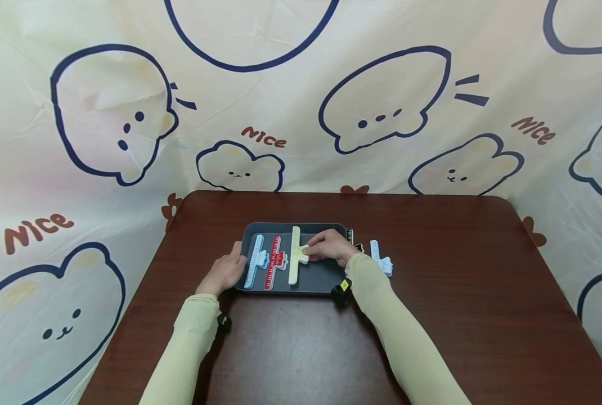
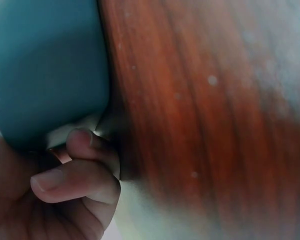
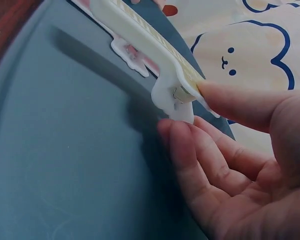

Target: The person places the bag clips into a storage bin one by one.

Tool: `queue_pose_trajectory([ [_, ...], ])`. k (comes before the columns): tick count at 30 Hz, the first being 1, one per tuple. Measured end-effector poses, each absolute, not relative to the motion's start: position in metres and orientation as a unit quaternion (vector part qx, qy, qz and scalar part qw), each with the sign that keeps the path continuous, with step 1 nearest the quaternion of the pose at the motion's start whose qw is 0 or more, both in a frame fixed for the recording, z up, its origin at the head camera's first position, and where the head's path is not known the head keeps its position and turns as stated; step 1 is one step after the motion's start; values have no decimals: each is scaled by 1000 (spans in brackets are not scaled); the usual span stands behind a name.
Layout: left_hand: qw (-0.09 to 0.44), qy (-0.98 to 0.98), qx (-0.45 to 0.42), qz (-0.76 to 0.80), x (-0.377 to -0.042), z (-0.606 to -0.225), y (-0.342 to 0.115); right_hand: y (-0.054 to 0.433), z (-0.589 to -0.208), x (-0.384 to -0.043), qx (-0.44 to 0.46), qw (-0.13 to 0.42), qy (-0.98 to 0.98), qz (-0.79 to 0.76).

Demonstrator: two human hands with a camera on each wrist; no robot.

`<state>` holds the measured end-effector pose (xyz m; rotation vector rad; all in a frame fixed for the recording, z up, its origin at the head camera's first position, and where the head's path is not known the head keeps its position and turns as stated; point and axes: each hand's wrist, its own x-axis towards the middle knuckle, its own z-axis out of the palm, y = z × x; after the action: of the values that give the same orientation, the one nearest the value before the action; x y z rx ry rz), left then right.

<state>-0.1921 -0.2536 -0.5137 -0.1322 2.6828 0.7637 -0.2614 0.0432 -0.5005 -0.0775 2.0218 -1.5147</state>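
A dark grey tray (image 1: 318, 279) lies on the table. My left hand (image 1: 226, 271) grips its left edge, and curled fingers (image 2: 70, 182) show beside the tray wall in the left wrist view. My right hand (image 1: 329, 247) pinches a pale yellow ruler-shaped clip (image 1: 294, 256) by its handle, between thumb and fingertips. That clip (image 3: 145, 45) hangs tilted above the tray floor, casting a shadow. Left of it in the tray lie a red clip (image 1: 273, 264) and, farther left, a blue clip (image 1: 254, 262), both with ruler marks and shaped handles.
Right of the tray, a light blue clip (image 1: 380, 260) lies on the brown table (image 1: 463, 281). Another clip (image 1: 350, 235) at the tray's right edge is mostly hidden by my right hand. A patterned cloth (image 1: 301, 107) hangs behind the table.
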Motion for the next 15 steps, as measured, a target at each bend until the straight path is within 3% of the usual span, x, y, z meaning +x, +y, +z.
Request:
queue_pose_trajectory([
  [15,169,947,-45,269,-192,-513,-254,40,-502,-259,-24,297,777,-555],
])
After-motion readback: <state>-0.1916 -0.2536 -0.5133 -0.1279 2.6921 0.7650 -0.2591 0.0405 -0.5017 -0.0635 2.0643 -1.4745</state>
